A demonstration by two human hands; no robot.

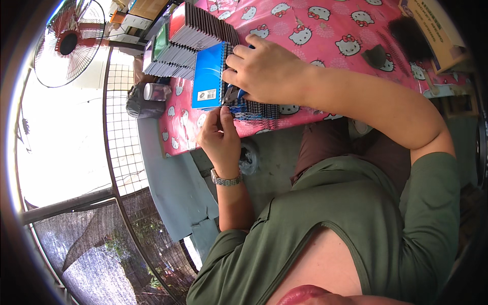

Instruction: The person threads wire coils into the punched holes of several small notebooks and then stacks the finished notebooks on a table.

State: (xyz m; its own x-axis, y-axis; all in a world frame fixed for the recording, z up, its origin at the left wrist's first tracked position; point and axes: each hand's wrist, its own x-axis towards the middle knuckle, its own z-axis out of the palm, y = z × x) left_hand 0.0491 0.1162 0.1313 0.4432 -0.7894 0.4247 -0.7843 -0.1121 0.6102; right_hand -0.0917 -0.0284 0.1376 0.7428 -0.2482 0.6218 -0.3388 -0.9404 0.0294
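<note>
Blue spiral notebook (207,71) lies on top of a stack of notebooks (264,110) near the edge of the table, in front of the person, and from where I stand I see its cover face up, with a white label (207,95) at the lower part. Its dark wire binding (223,71) runs along the right side of the cover. The right hand (259,71) comes across from the right, and its fingers are bent around a pair of pliers (233,95) with blue handles; the head of this tool is at the lower part of the binding. The left hand (219,133) is just below, with the thumb and the forefinger brought close together at the lower end of the same binding, but I cannot tell if they grip the wire or only touch it. So the two hands are near each other, yet apart. On the left wrist there is a metal watch (226,178). Just behind the blue cover stand more piles of notebooks, one with a green cover (161,41) and one with a red cover (178,21). Pink cloth (333,29) with printed cat faces covers the table, and a white jar (155,91) is at its left side.
</note>
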